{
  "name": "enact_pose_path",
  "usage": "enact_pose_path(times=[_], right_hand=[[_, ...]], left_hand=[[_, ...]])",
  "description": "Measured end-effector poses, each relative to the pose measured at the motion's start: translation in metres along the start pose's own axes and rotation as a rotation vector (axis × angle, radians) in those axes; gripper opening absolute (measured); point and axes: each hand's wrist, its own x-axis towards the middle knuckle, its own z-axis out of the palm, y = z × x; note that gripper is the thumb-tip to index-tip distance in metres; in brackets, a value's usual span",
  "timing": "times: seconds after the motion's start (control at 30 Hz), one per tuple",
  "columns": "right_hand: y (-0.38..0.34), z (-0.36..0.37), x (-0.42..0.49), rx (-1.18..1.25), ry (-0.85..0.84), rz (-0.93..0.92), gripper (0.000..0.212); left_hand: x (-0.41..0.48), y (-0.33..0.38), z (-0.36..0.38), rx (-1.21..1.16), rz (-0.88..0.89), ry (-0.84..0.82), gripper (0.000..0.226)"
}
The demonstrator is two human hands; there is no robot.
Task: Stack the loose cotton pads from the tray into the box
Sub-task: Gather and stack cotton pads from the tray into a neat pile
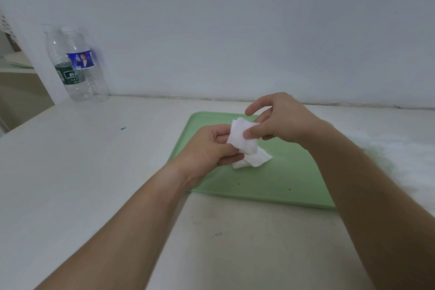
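On the table (94, 172) sits a green tray (282, 186); above it the left hand (211, 146) grips a stack of cotton pads (239, 136), the right hand (280, 120) pinching its edge. The stack stands nearly upright, face toward the camera; loose pads (255, 160) lie beneath.

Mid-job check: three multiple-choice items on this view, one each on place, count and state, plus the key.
1. Where do the loose cotton pads not in hand lie? A on the green tray B in a box C on a chair
2. How many plastic bottles stand by the wall? A one B two C four
3. What is the right hand doing? A lying flat B gripping a bottle C pinching the stack of pads
Key: 1 A, they lie there under the hands; 2 B, two stand side by side; 3 C, its thumb presses the stack, which the left hand also grips.
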Motion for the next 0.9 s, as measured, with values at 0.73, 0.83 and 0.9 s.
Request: enact_pose_path(times=[0.73, 0.83, 0.9], right_hand=[[0.035, 0.013, 0.014, -0.607, -0.232, 0.04, 0.033], [0.035, 0.012, 0.013, -0.634, -0.219, 0.033, 0.024], [0.034, 0.01, 0.012, -0.614, -0.221, 0.018, 0.018]], left_hand=[[0.004, 0.0, -0.013, -0.059, -0.01, 0.501, 0.011], [0.004, 0.0, -0.011, -0.047, -0.023, 0.503, 0.011], [0.004, 0.0, -0.012, -0.045, -0.03, 0.501, 0.01]])
